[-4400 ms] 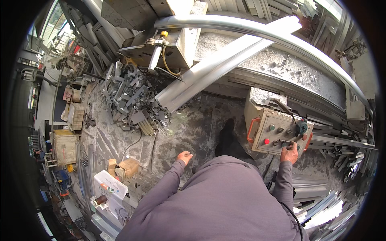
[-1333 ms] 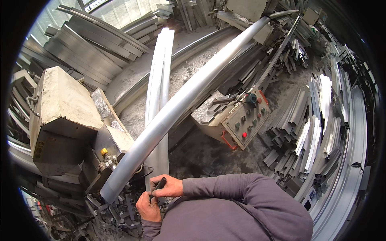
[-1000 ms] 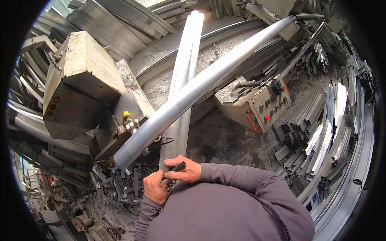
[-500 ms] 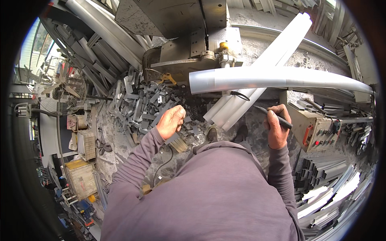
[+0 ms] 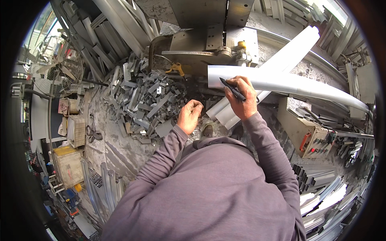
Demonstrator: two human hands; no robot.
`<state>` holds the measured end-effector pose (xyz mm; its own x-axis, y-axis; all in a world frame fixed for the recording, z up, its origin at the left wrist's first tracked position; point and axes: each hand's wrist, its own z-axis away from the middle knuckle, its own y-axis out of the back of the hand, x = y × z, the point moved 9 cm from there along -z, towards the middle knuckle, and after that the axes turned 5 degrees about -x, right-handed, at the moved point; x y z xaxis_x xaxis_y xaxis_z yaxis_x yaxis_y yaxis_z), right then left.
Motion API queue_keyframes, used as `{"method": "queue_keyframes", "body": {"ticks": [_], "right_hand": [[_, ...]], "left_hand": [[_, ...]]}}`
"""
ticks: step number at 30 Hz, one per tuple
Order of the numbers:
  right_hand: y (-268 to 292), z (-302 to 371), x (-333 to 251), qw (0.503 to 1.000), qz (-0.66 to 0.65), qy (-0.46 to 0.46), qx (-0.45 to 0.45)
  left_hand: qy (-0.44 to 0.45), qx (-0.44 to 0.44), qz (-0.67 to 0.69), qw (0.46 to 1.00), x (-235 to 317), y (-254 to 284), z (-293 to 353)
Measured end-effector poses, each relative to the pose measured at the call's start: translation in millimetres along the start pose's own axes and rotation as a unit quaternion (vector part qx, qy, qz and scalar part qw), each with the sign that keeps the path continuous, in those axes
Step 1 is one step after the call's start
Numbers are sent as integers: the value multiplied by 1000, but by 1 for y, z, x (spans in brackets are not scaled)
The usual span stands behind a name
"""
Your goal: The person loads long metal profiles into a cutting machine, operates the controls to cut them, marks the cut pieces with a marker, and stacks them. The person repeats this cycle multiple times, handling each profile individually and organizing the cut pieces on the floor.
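1. Here's the right hand (image 5: 242, 98), out in front and closed round a black marker (image 5: 236, 92), thumb and fingers pinching the barrel, the tip aimed up and to the left.
2. And where's that marker? Over the left end of a long silver profile (image 5: 297, 83), near its cut edge — whether the tip touches metal, I can't tell.
3. Now the left hand (image 5: 189, 117): lower down, off the profile's end, fingers curled in and thumb against the fingertips. Anything small inside it? The view doesn't show.
4. The profile runs rightward in a bend, its left end just below the lower edge of the machine's metal plate (image 5: 251, 40). It crosses over another silver length (image 5: 293, 50), which slants from upper right to lower left.
5. At that plate's lower edge stands a fitting with a yellow cap (image 5: 241, 44); left of it, a yellow air gun (image 5: 176, 69) shows by the machine's lower edge.
6. On the floor left of the hands, a great heap of metal offcuts (image 5: 140, 102).
7. Over to the right, a control box (image 5: 295, 126) — orange handle (image 5: 305, 141) along its panel's left edge, red button (image 5: 313, 150) near the lower left corner.
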<state>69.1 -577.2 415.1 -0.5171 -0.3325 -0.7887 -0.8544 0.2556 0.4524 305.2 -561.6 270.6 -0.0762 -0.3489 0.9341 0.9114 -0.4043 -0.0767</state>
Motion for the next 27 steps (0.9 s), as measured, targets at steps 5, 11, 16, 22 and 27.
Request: {"method": "queue_keyframes", "body": {"ticks": [5,11,16,22,27], "right_hand": [[-32,-13,-6,991,117,57,13],[-31,-3,-2,993,101,52,36],[-22,-10,12,991,111,0,69],[-17,-11,17,994,68,-35,73],[-11,-14,17,990,100,-23,93]], "left_hand": [[31,39,-3,999,-29,29,17],[19,59,-38,997,-51,54,21],[38,52,-38,997,-57,58,11],[30,38,-53,997,-47,55,-2],[31,27,-72,997,-48,54,-5]]}}
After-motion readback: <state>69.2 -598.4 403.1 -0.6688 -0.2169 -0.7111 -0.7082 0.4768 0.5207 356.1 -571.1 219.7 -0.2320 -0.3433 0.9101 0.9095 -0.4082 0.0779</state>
